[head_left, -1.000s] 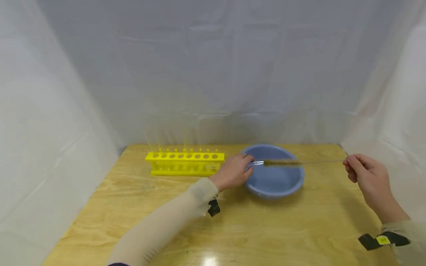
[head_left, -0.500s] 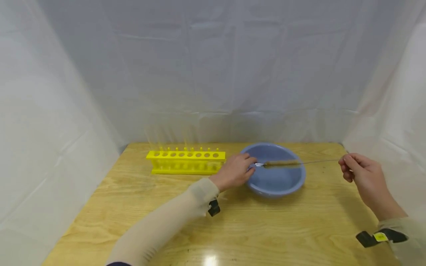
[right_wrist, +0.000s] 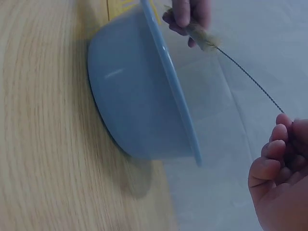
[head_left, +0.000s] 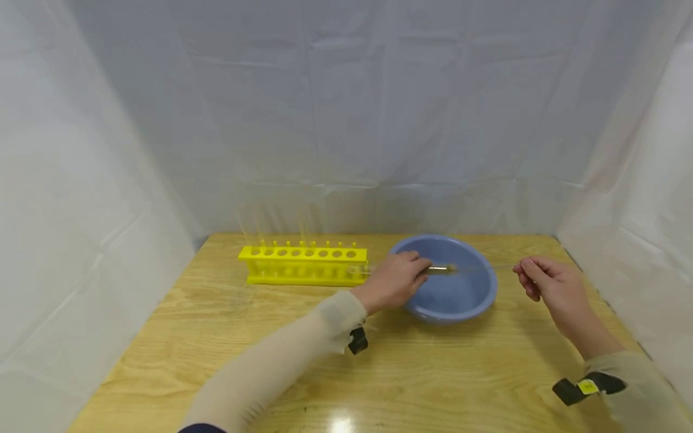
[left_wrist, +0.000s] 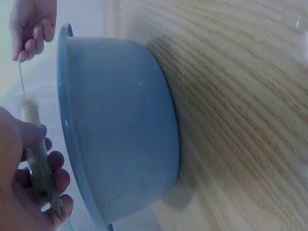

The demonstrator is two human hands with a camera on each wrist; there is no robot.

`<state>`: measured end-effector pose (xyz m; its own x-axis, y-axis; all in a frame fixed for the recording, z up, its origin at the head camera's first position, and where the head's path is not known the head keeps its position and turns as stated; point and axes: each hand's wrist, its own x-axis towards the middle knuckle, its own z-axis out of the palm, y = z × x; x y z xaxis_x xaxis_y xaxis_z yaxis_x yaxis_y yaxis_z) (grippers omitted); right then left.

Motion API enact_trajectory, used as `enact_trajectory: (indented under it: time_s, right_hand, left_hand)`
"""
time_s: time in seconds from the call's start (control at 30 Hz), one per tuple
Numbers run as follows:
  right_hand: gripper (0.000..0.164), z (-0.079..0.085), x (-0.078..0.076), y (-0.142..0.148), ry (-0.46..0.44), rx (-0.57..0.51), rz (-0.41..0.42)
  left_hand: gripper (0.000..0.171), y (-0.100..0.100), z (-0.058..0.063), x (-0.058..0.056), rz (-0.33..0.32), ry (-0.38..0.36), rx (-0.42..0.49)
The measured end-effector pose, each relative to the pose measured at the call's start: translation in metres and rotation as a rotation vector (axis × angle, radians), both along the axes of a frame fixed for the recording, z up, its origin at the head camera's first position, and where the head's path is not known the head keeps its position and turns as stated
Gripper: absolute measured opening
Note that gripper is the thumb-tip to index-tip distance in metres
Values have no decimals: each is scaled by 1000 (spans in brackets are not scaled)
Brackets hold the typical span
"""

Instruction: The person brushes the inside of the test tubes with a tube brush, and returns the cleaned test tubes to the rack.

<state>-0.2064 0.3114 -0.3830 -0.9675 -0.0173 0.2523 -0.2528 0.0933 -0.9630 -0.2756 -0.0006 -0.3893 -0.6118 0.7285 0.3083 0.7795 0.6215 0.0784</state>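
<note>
Left hand (head_left: 395, 279) held a clear tube (left_wrist: 31, 114) sideways over the basin (head_left: 452, 300), fingers curled round it. Brush (right_wrist: 207, 40) sat mostly inside the tube, bristle tuft poking out of the mouth on the right-hand side. Right hand (head_left: 557, 294) pinched the thin twisted wire (right_wrist: 250, 78) of the brush between thumb and fingers, out past the basin's right rim. Blue basin stood on the wooden bench (head_left: 433, 373). Yellow rack (head_left: 303, 255) just left of it, faint clear tubes upright there. Pale sheeting (head_left: 346, 90) behind.
</note>
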Motion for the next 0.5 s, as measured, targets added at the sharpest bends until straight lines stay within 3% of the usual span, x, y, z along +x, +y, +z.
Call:
enact_trajectory:
  time_s: [0.2,0.33,0.5]
  right_hand:
    - [29,-5,-5,-19,-36,125,-23]
    - [39,-9,-9,-47,-70,281,-3]
    - [41,-6,-10,-69,-80,356,-10]
  left_hand:
    - [31,5,0,2,24,18,-25]
    - [35,14,4,6,-9,41,-47]
    - [35,17,3,8,-13,63,-46]
